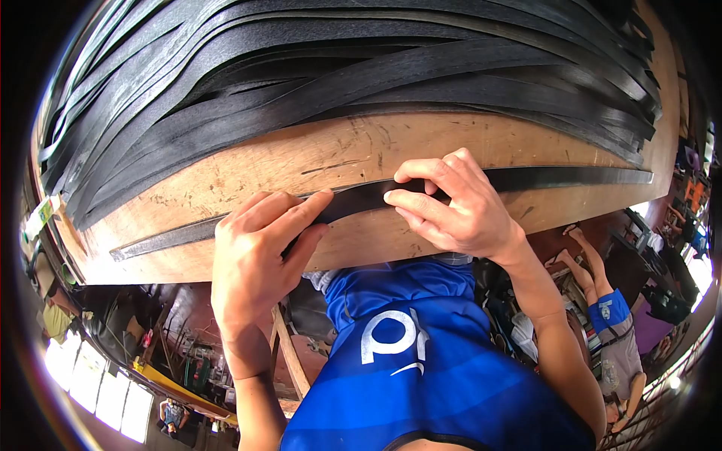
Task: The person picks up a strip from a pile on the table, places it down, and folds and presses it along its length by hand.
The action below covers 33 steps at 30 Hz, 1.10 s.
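One long black strip [357, 201] was found laid crosswise on the wooden worktop [353, 150], between the stock and the near edge. Clock directions were taken from its middle, with 12 away from the wearer.

Grip: the middle was pinched from both sides. By the left hand [259, 237], at 9 o'clock, the strip was held with fingers over the upper side and the thumb at the near edge; the thumb's contact was partly hidden. By the right hand [470, 214], at 3, it was clamped between thumb and bent fingers. The hands were set near each other but not touching, with a short span of strip exposed between. That span appeared slightly twisted, its face tipped toward the wearer; such close spacing was probably chosen so that a small length could be controlled without the whole being lifted.

Ends: both were left lying on the wood, one toward 9, slightly low, one at 3. The weight was judged to be borne there, so only a light pinch was likely needed.

Stock: a thick pile of strips [338, 86] was heaped from 10 through 12 to 2, running roughly lengthwise with the held piece, presumably for easy reach.

Wearer: a blue top [444, 361] was noted at 6, close against the worktop, by which both forearms were likely allowed an even reach. A second person [617, 346] was seen at 4, well apart.
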{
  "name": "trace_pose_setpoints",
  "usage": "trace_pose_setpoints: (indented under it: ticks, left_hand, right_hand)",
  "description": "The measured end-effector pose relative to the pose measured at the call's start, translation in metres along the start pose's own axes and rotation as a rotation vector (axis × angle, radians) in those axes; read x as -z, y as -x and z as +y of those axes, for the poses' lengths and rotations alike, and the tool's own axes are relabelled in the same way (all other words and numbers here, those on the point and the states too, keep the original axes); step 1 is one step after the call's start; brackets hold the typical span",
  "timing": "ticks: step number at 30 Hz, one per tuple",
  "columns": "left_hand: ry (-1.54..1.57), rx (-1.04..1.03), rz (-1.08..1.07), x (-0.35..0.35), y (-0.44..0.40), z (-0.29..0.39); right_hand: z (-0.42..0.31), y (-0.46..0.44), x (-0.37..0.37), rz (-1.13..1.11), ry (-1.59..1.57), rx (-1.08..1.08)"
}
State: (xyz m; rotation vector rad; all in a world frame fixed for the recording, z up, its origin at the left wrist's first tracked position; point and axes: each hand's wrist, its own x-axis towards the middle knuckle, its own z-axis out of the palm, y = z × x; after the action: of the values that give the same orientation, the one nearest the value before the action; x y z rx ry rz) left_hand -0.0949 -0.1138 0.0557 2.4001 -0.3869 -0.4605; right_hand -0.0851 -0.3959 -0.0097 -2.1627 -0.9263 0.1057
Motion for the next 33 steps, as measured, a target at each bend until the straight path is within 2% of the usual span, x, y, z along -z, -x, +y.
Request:
trace_pose_setpoints:
  ticks: [33]
  left_hand:
    - [-0.157, 0.014, -0.015, -0.006, -0.003, 0.003]
  right_hand:
    - [-0.011, -0.02, -0.021, 0.015, 0.025, 0.023]
